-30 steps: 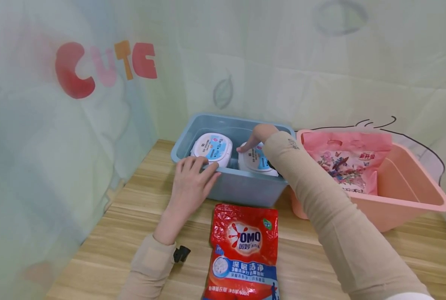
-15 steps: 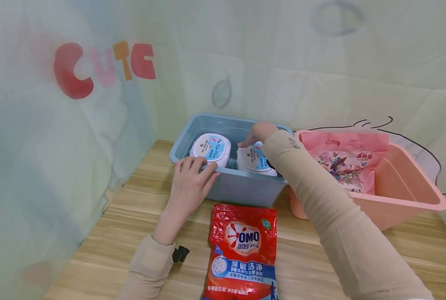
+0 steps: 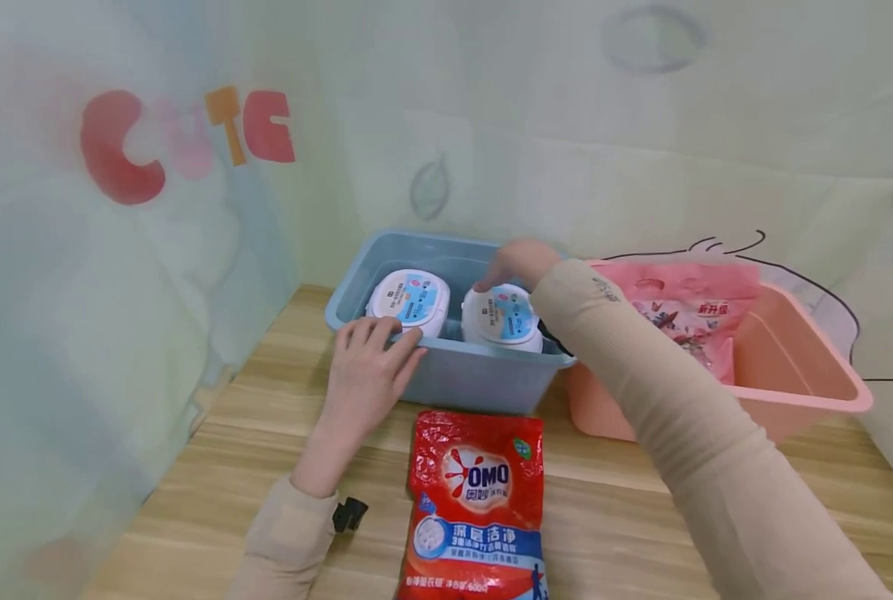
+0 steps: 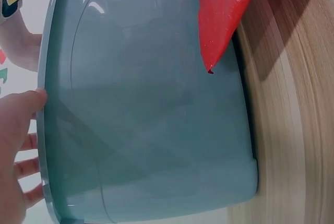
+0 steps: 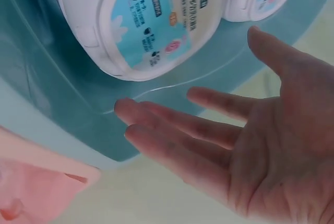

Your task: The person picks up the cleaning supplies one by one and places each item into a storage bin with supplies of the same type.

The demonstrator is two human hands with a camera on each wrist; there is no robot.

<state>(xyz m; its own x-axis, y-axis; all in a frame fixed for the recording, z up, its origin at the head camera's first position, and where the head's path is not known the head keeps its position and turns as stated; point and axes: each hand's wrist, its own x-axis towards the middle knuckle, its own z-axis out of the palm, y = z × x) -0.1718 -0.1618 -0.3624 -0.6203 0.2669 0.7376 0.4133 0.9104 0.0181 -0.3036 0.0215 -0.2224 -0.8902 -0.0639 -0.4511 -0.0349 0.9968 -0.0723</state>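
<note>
A blue plastic bin [image 3: 484,385] stands on the wooden table and holds two white lidded tubs with blue labels, the left tub [image 3: 410,293] and the right tub [image 3: 500,315]. My left hand [image 3: 367,375] grips the bin's front rim near its left end; in the left wrist view the thumb [image 4: 35,98] lies on the near side and the fingers reach behind the rim. Over the right tub is my right hand [image 3: 524,260]. Its fingers [image 5: 172,151] are spread and hold nothing in the right wrist view, just beside the nearer tub [image 5: 151,25].
Right of the blue bin stands a pink bin [image 3: 799,342] with a pink printed bag [image 3: 704,321] in it. A red OMO detergent bag [image 3: 476,500] lies on the table [image 3: 604,517] in front. Printed curtains hang behind and at left.
My right hand has released the right tub, which has settled flatter in the blue bin. My left hand keeps to the rim. The head view has shifted slightly to the right.
</note>
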